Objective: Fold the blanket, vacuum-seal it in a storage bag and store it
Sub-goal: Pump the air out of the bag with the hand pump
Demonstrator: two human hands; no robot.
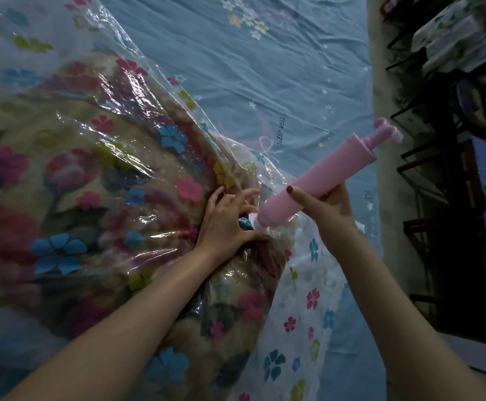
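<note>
Storage bag (pixel 302 308) on blue-sheeted bed (pixel 265 68)

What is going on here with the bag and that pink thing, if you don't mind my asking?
A person is about to pump air out of a storage bag lying on a bed. The blanket is already inside. The right hand grips a pink pump, its nozzle at the bag's valve. The left hand presses on the bag beside the valve. The bag looks puffy, not yet flattened.

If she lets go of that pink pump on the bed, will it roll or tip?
The pink plastic hand pump is a smooth cylinder, so it would probably roll. Its T-handle might stop it. Held aslant in the right hand, nozzle at the clear flowered storage bag, it would likely topple.
</note>
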